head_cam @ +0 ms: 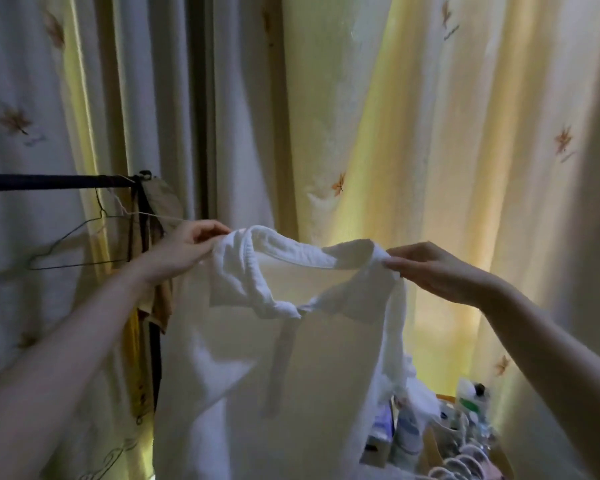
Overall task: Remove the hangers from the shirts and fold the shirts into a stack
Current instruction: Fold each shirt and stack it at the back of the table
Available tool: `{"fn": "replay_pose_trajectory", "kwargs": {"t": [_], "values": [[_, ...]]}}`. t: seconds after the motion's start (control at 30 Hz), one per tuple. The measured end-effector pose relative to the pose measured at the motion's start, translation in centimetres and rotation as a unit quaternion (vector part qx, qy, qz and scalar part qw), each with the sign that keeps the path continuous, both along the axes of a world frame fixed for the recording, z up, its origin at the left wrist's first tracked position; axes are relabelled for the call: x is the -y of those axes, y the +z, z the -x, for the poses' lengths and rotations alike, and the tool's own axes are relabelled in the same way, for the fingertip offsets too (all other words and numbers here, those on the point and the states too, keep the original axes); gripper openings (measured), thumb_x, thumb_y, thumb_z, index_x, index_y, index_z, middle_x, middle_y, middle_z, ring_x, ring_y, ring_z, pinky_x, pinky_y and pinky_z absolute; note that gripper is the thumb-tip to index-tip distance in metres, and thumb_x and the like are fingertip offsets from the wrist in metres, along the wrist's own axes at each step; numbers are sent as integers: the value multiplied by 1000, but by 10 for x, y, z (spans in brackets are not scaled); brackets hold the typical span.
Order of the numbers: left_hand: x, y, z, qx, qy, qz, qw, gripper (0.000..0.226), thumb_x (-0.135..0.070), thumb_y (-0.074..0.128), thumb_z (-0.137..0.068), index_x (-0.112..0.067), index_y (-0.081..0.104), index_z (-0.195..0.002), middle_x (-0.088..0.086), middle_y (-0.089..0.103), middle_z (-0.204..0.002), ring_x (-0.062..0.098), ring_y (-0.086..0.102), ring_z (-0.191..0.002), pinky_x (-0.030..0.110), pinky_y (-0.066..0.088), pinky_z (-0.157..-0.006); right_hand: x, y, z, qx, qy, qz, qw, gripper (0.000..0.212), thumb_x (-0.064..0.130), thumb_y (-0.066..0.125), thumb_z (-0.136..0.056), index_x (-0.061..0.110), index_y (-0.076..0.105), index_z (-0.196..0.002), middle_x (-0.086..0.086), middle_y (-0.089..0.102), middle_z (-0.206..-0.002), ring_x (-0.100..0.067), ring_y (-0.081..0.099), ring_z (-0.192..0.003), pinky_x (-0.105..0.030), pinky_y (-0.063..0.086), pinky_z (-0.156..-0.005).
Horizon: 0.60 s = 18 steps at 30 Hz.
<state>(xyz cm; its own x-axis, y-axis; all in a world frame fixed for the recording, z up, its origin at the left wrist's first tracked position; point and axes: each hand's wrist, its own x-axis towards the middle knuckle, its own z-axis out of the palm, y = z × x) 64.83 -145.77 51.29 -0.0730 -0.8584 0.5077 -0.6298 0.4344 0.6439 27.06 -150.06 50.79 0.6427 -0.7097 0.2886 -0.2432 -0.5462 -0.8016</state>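
A white collared shirt (274, 358) hangs in the air in front of me, held up by its two shoulders. My left hand (184, 247) pinches the left shoulder by the collar. My right hand (440, 271) pinches the right shoulder. The shirt's collar is rumpled and folded inward, and its front faces me. No hanger shows inside the shirt. An empty wire hanger (80, 244) hangs from a dark rail (49, 181) at the left.
Pale yellow curtains with leaf prints (430, 133) fill the background. Dark and mustard garments (146, 306) hang from the rail's end behind my left arm. At the lower right stands a clutter of bottles (471, 400) and a bundle of hangers (465, 462).
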Motion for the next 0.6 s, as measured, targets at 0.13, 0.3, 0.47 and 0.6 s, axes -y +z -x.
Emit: {"fn": "replay_pose_trajectory", "kwargs": {"t": [0.13,0.3,0.47,0.6], "values": [[-16,12,1,-12,-29,39,999,14,-27,57,-90,-38,66,-94,-17,68,-92,-5,62,-88,20,51,-75,-6,7,-8,-45,-67,155,985,32,32,65,-80,3,72,-92,-16,69,-91,-21,61,-82,-39,46,-76],[-38,32,7,-83,-91,91,988,17,-40,56,-80,-44,69,-89,-15,70,-95,-2,65,-87,16,52,-66,-7,16,-3,84,-57,130,986,31,23,71,-73,1,74,-95,-18,70,-98,-21,65,-91,-40,53,-84],[-35,32,13,-34,-91,66,993,26,-61,68,-70,-46,66,-92,-22,67,-94,-7,62,-86,14,48,-67,-4,12,-11,121,-97,78,985,8,17,74,-73,11,76,-79,-6,73,-78,-16,68,-75,-24,54,-64],[-26,27,17,12,-61,14,998,39,-49,77,-53,-46,65,-90,-31,64,-91,-15,59,-84,12,47,-62,-9,10,-18,105,-120,73,984,36,26,75,-73,-4,69,-92,-19,71,-84,-30,68,-76,-38,55,-67]]}}
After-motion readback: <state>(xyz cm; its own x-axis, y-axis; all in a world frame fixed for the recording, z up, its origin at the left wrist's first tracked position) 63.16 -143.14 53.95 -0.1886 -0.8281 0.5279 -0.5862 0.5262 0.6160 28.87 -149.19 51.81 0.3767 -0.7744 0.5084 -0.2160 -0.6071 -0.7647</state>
